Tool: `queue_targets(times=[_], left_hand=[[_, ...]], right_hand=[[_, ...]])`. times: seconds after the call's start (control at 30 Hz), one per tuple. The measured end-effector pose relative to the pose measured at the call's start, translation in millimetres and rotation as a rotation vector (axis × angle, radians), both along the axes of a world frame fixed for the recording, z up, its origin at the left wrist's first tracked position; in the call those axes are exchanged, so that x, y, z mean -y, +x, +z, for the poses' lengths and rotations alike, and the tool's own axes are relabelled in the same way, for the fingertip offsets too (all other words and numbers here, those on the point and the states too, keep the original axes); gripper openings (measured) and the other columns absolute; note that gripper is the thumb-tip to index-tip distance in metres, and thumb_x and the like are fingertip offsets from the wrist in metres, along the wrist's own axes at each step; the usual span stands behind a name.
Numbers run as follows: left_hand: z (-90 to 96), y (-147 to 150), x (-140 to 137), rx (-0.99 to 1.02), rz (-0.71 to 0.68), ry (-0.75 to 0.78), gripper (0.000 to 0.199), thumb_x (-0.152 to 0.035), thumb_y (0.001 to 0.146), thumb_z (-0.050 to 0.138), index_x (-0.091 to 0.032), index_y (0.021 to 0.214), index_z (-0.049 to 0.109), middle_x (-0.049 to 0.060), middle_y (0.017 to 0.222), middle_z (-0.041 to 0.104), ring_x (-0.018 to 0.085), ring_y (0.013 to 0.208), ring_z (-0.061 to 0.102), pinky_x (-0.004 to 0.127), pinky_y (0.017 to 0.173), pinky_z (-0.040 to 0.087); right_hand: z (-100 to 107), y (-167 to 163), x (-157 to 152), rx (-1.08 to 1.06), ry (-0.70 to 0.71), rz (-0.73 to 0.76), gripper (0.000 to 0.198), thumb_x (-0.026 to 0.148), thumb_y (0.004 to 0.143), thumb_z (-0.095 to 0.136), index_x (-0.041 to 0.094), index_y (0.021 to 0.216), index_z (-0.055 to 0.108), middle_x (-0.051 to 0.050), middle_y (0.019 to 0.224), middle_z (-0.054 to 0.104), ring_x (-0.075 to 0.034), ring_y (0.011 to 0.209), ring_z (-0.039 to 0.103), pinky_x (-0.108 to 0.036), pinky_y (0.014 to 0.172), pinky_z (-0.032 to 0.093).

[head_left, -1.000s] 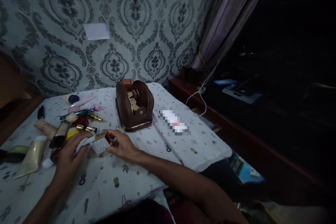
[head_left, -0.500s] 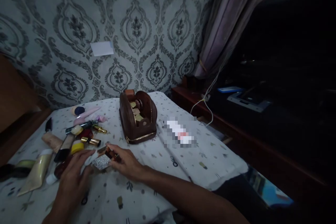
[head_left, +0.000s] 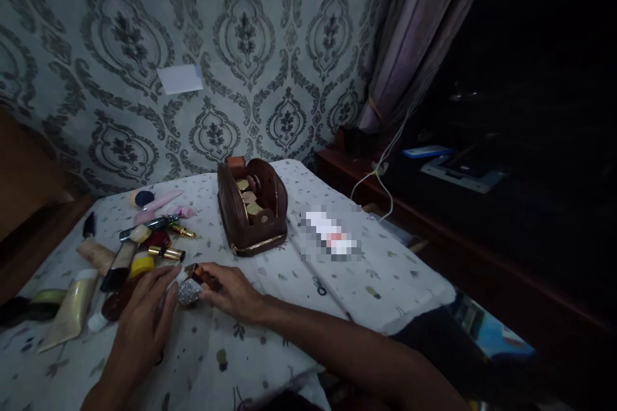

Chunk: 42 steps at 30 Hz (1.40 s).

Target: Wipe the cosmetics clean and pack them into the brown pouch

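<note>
Between my two hands is a silver glittery item [head_left: 189, 292] with a pale end, too small and dim to name. My left hand [head_left: 143, 318] has its fingers and thumb closed on the pale end. In the grip of my right hand [head_left: 234, 293] is a small glossy brown item [head_left: 206, 277] with a gold-toned end, right against the glittery one. Close by my left hand lie a dark red bottle [head_left: 118, 300] with a white cap, a yellow-lidded jar [head_left: 143, 264] and a gold and black tube [head_left: 166, 253].
Behind my hands a brown zip bag [head_left: 253, 237] stands open with several small things inside. More cosmetics, such as a cream tube [head_left: 72, 314] and a pink tube [head_left: 166, 199], lie left. A blurred-out item [head_left: 330, 234] lies right on the patterned cloth [head_left: 385, 295].
The glittery item has turned, showing a smaller face, and its pale end is closer to the brown item. My left hand has shifted slightly right. The camera view has tilted a little.
</note>
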State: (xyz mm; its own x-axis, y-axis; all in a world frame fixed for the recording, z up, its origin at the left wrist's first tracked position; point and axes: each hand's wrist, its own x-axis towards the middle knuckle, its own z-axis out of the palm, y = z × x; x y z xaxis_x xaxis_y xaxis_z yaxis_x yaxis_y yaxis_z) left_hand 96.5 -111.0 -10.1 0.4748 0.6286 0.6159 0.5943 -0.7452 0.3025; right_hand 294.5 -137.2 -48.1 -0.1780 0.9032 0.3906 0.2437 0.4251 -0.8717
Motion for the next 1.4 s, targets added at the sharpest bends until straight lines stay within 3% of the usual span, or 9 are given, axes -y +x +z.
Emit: queue_targets(times=[0.4, 0.63, 1.07, 1.27, 1.4], left_hand=[[14.6, 21, 15, -0.064, -0.156, 0.086, 0.037, -0.019, 0.097, 0.047, -0.025, 0.132, 0.055, 0.009, 0.119, 0.061, 0.025, 0.11, 0.059, 0.041, 0.095, 0.05], [19.6, 16, 13, -0.116, -0.118, 0.041, 0.036, -0.014, 0.098, 0.045, -0.02, 0.132, 0.053, 0.012, 0.121, 0.06, 0.025, 0.114, 0.056, 0.045, 0.1, 0.048], [-8.4, -3, 13, 0.16, 0.047, -0.145, 0.034, -0.025, 0.101, 0.042, -0.02, 0.131, 0.057, 0.012, 0.128, 0.058, 0.023, 0.122, 0.055, 0.043, 0.104, 0.046], [-17.2, 3, 12, 0.257, 0.055, -0.244, 0.037, -0.032, 0.101, 0.043, -0.019, 0.131, 0.058, 0.011, 0.126, 0.061, 0.024, 0.12, 0.058, 0.041, 0.103, 0.047], [-28.4, 3, 13, 0.228, 0.06, -0.284, 0.034, -0.032, 0.1, 0.043, -0.017, 0.126, 0.059, 0.011, 0.121, 0.065, 0.025, 0.114, 0.059, 0.042, 0.101, 0.048]], right_hand=[[-8, -1, -4, 0.114, 0.063, -0.006, 0.027, 0.018, 0.086, 0.06, 0.016, 0.113, 0.061, -0.001, 0.085, 0.062, -0.014, 0.075, 0.056, -0.024, 0.074, 0.048], [-11, -3, -7, 0.066, 0.048, 0.005, 0.032, 0.023, 0.087, 0.058, 0.016, 0.119, 0.059, -0.002, 0.092, 0.065, -0.015, 0.079, 0.059, -0.025, 0.076, 0.048], [-12, -4, -10, 0.089, 0.018, -0.072, 0.033, 0.02, 0.079, 0.068, 0.02, 0.111, 0.063, -0.005, 0.1, 0.065, -0.02, 0.09, 0.06, -0.033, 0.081, 0.049], [-5, -1, -8, 0.105, 0.012, -0.057, 0.061, 0.021, 0.081, 0.067, 0.024, 0.14, 0.049, -0.007, 0.113, 0.066, -0.021, 0.091, 0.062, -0.036, 0.084, 0.051], [-3, 2, -7, 0.117, 0.082, -0.055, 0.047, 0.028, 0.088, 0.063, 0.024, 0.134, 0.056, -0.009, 0.124, 0.065, -0.025, 0.109, 0.062, -0.04, 0.094, 0.049]])
